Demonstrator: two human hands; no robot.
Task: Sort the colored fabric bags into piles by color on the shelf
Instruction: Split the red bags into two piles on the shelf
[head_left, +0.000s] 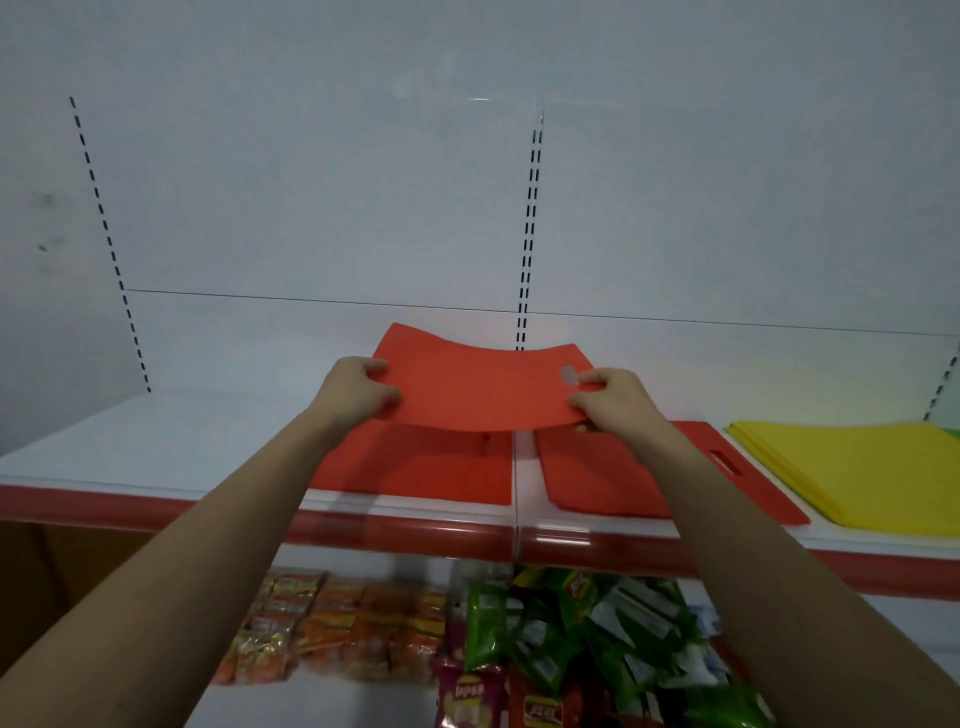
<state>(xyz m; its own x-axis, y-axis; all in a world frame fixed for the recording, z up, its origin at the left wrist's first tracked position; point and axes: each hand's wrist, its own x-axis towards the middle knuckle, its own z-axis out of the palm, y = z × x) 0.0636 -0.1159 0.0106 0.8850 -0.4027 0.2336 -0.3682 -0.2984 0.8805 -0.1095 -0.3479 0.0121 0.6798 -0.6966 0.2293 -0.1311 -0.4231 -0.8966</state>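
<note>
lower shelf: orange snack packets (343, 623) near left | green snack bags (597, 623) piled to their right | slotted uprights (527, 234) on white back panel (311, 182), far

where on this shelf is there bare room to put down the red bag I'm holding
Bare shelf lies left of the left red pile, out to the slotted upright. A bare strip also runs behind the piles, along the back wall. The right is crowded: the right red pile nearly meets the yellow pile. Between the two red piles is only a narrow gap.

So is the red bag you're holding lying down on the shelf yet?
No. The red bag sags between both hands, lifted above the shelf.
</note>
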